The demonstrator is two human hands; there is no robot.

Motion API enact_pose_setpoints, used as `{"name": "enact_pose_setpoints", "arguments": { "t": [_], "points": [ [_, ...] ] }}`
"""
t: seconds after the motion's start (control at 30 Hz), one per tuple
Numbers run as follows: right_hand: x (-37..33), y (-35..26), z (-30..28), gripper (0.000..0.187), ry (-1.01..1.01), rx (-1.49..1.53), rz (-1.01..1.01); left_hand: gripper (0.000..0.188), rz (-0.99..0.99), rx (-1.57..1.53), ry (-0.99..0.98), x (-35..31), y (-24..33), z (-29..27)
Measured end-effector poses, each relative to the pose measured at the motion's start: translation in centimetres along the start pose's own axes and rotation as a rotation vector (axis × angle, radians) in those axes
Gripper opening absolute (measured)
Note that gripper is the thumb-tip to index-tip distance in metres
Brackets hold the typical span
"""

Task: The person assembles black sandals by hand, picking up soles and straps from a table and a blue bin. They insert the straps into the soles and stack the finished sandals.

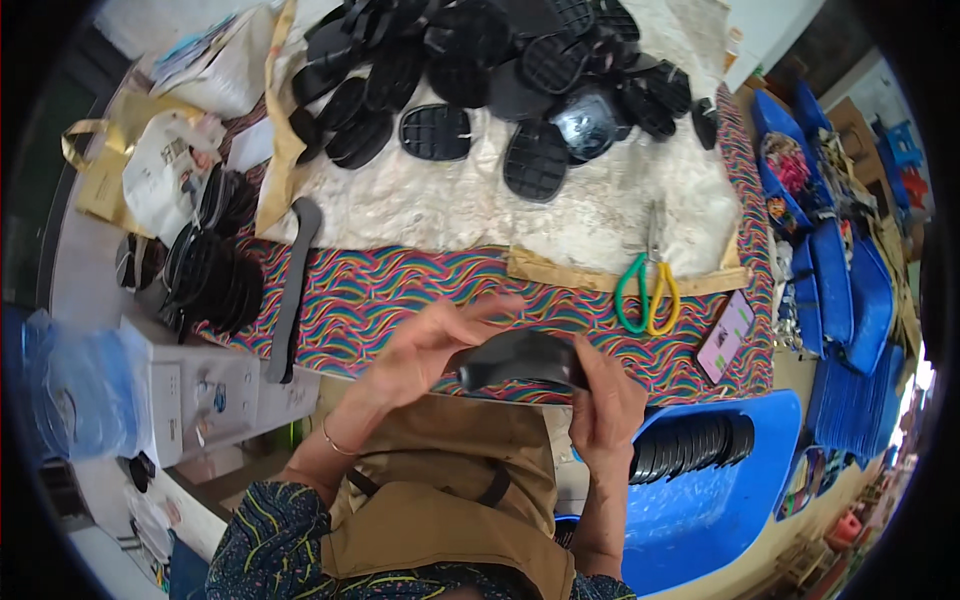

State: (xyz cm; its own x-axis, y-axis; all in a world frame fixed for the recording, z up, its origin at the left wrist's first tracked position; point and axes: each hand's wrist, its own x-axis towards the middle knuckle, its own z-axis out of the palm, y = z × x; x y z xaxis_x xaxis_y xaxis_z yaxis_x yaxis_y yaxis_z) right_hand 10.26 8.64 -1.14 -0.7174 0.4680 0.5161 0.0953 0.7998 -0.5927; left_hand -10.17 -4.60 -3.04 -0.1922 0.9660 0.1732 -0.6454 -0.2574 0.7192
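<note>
A curved, glossy black piece is held in front of me, just above the table's near edge; its exact kind is unclear. My right hand grips its right end between thumb and fingers. At the left end is my left hand, its fingers stretched out and spread, the palm close to the piece. Whether the left palm touches it is hard to see. Beyond lie scissors with one green and one yellow handle. A long dark strip lies to the left.
Black oval pads with grid patterns are heaped on a whitish sheet at the back. Black pieces are stacked at left. A phone lies right. Below it, a blue tub holds a row of black pieces.
</note>
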Motion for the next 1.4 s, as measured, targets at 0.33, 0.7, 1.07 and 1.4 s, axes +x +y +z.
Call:
{"name": "enact_pose_setpoints", "arguments": {
  "t": [0.33, 0.7, 1.07, 1.4],
  "points": [
    [-1.6, -0.1, 4.6, 0.054, -0.171, -0.274, -0.265, 0.027, -0.440, 0.484, 0.299, -0.9, 2.9, -2.2],
    [-2.7, -1.1, 6.0, 0.047, -0.244, -0.328, -0.341, 0.043, -0.496, 0.352, 0.177, -2.5, 2.1, -3.6],
    [-2.7, -0.9, 6.3, 0.055, -0.231, -0.282, -0.323, 0.055, -0.299, 0.812, 0.166, -2.7, 4.5, -2.3],
    [-4.9, -2.3, 3.6, 0.055, -0.178, 0.578, 0.618, 0.037, -0.435, 0.814, 0.171, -2.6, 1.6, 0.1]
  ]
}}
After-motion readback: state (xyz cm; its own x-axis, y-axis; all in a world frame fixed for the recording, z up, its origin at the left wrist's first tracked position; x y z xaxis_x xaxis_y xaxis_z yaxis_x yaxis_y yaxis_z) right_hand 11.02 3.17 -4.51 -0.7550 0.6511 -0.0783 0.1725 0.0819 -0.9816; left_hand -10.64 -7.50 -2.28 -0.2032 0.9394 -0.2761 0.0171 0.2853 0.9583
